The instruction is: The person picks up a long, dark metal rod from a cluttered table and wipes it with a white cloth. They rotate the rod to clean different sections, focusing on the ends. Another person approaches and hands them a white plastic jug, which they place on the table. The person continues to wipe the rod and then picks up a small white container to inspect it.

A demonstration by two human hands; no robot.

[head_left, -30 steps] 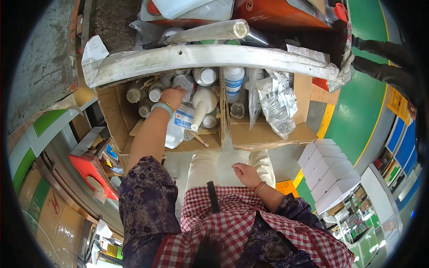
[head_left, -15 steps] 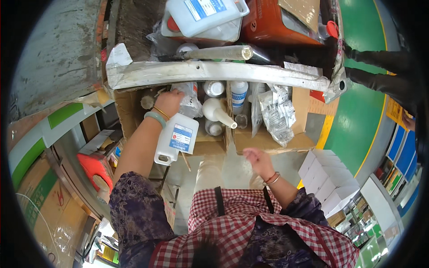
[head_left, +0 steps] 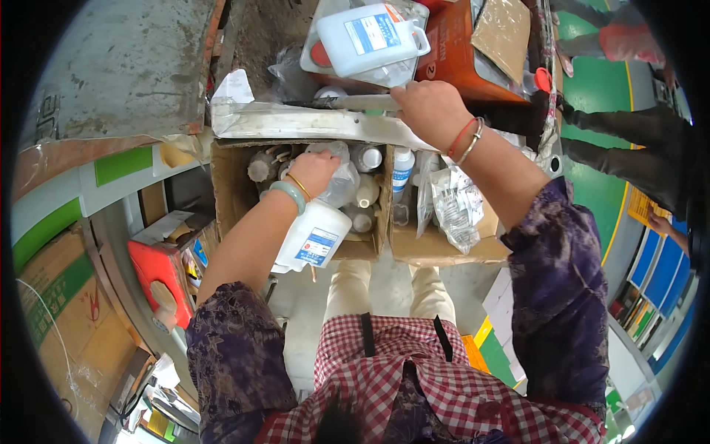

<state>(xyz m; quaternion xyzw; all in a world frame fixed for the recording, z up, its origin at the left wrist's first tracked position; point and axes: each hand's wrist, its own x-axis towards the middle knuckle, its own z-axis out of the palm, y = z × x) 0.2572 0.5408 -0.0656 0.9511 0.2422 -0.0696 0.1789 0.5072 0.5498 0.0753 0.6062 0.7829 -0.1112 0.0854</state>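
In the left cardboard box (head_left: 225,203), my left hand (head_left: 313,172) is closed on a crumpled clear plastic bag (head_left: 342,181). A white plastic jug (head_left: 314,235) with a blue label sits at the box's front, partly behind my left wrist. Beside the bag are a silvery-capped bottle (head_left: 366,157) and a pale nozzle-shaped piece (head_left: 366,191). My right hand (head_left: 438,111) reaches over the white rail (head_left: 318,124), its fingers wrapped round the right end of a pale tube (head_left: 362,103). That end is hidden by the fingers.
The right cardboard box (head_left: 451,253) holds a blue-labelled bottle (head_left: 401,169) and plastic-wrapped packets (head_left: 457,203). Behind the rail are another white jug (head_left: 370,41) and an orange-red container (head_left: 447,48). People stand at the right on the green floor.
My right hand has moved up and forward from before my apron to the tube and taken hold of its end. My left hand has shifted slightly right within the left box with the bag.
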